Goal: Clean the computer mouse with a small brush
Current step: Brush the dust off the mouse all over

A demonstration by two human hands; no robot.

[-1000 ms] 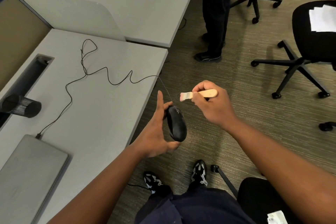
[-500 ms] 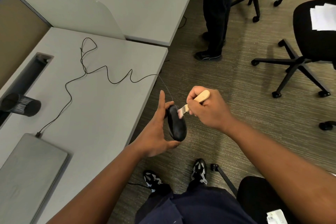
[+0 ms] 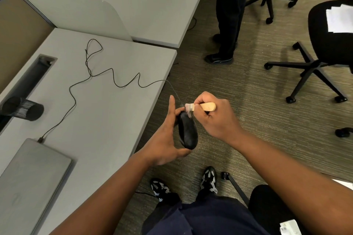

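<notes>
A black wired computer mouse [image 3: 188, 131] is held upright in the air just off the desk's right edge. My left hand [image 3: 165, 139] grips it from the left, thumb under its lower end and fingertips at its top. My right hand [image 3: 215, 118] grips a small brush [image 3: 202, 107] with a pale wooden handle. Its light bristles touch the top end of the mouse. The mouse's thin black cable [image 3: 114, 80] snakes across the desk to the left.
The grey desk [image 3: 107, 120] carries a shut grey laptop [image 3: 28, 181], a black mesh cup [image 3: 23, 108] and a cable slot. Another person's legs [image 3: 227, 25] stand on the carpet ahead. Black office chairs [image 3: 328, 38] stand to the right.
My right hand brought the brush down from above the mouse onto its side, then moved the bristles up to the mouse's top end. The left hand kept the mouse almost still.
</notes>
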